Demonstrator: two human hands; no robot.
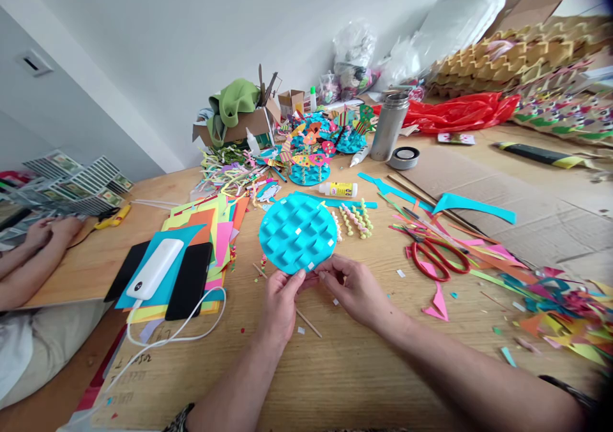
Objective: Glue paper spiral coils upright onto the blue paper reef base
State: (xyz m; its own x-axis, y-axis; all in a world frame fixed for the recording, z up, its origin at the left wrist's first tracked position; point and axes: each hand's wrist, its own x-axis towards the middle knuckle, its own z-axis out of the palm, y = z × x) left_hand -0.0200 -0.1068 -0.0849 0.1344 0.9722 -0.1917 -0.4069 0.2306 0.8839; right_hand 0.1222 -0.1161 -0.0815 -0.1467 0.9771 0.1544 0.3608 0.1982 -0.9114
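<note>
A round turquoise disc [297, 233] with egg-tray-like bumps and several small white squares is tilted up above the table. My left hand [283, 295] is closed on its lower edge, thumb on top. My right hand [352, 285] is at the disc's lower right edge, thumb and forefinger pinched together; what is between them, if anything, is hidden. Behind the disc lie a yellow-labelled glue bottle [341, 189] and several twisted pastel strips [357, 220]. Beneath my hands a thin wooden stick [309, 323] lies on the table.
Red-handled scissors [440, 260] and paper scraps [560, 311] lie at right. Coloured paper [223, 234], a white power bank [156, 269] and a black phone [190, 282] are at left. Finished-looking fish decorations [311, 157] and a steel flask [389, 126] stand behind. Another person's hands [52, 231] rest far left.
</note>
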